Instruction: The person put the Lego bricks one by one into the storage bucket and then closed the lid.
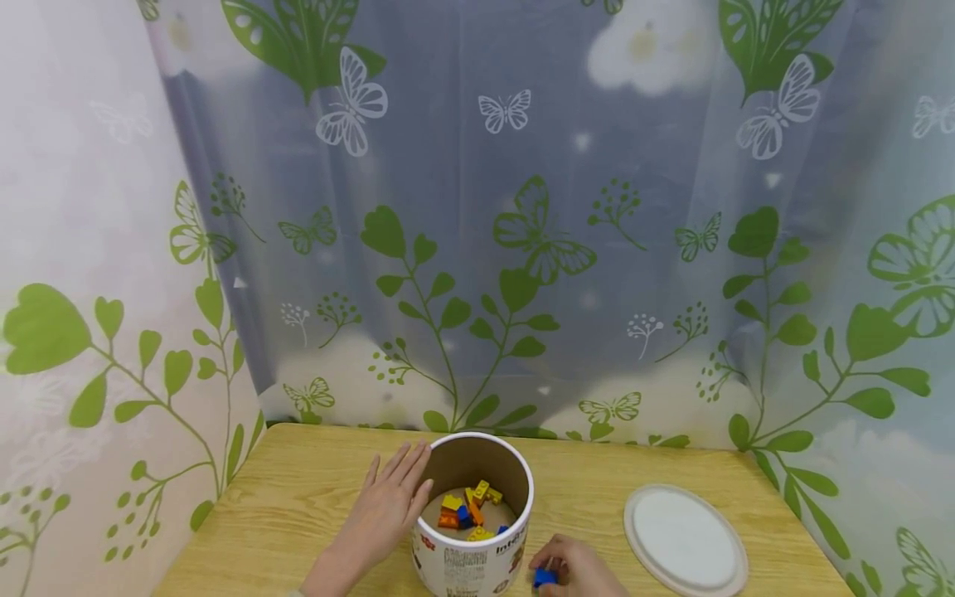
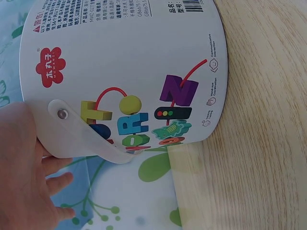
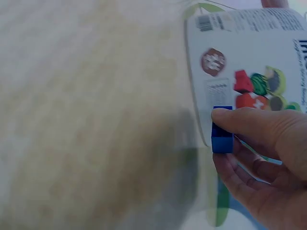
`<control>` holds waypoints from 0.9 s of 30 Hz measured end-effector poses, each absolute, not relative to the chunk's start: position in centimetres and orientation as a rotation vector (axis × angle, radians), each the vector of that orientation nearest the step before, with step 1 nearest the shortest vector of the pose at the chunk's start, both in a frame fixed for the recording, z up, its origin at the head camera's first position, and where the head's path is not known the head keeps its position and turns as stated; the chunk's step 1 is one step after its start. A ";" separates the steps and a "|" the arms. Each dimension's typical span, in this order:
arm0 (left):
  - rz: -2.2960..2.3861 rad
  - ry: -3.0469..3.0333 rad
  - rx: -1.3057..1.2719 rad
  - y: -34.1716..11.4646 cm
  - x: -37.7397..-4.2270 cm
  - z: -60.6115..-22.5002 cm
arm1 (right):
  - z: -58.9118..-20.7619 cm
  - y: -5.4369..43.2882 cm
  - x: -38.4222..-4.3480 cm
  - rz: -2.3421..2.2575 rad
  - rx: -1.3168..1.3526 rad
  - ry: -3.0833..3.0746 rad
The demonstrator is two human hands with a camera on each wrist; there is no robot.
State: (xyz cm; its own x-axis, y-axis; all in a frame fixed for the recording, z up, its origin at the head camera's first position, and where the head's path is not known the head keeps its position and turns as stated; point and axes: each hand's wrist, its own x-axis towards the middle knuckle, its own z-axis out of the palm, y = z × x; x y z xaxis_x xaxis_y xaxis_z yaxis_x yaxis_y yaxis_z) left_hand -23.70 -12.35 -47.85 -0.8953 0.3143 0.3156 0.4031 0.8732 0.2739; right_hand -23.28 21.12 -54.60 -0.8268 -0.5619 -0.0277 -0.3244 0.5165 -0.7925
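Note:
A white printed bucket [image 1: 464, 564] stands upright at the table's front, its top uncovered. Several yellow, orange and blue toy bricks [image 1: 472, 512] lie on its bottom. My left hand [image 1: 388, 502] rests against the bucket's left rim with fingers straight; in the left wrist view the hand [image 2: 24, 177] is beside the bucket's white strap handle [image 2: 91, 132]. To the right of the bucket, my right hand [image 1: 578, 568] pinches a blue toy brick [image 1: 545, 577] between thumb and fingers. The right wrist view shows that blue brick [image 3: 222, 139] held close beside the bucket wall.
A round white lid [image 1: 685, 539] lies on the wooden table [image 1: 336, 456], right of my right hand. Behind the table hangs a curtain [image 1: 462, 249] with green leaves and butterflies.

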 end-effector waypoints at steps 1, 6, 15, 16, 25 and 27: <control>-0.491 -2.784 -0.543 -12.4 -23.7 -47.8 | -54.3 21.3 -23.3 -1.210 -0.745 2.495; -0.506 -2.786 -0.542 -12.4 -23.7 -47.8 | -52.9 21.9 -23.6 -1.198 -0.846 2.639; -0.508 -2.779 -0.543 -12.3 -23.8 -47.9 | -49.7 22.8 -24.2 -1.198 -0.837 2.833; -0.508 -2.777 -0.543 -12.3 -23.8 -47.9 | -49.3 22.9 -24.3 -1.192 -0.816 2.846; -0.501 -2.771 -0.544 -12.3 -23.7 -47.9 | -46.5 23.2 -25.2 -1.173 -0.752 2.996; -0.500 -2.770 -0.543 -12.3 -23.7 -47.9 | -46.0 23.2 -25.4 -1.171 -0.748 3.024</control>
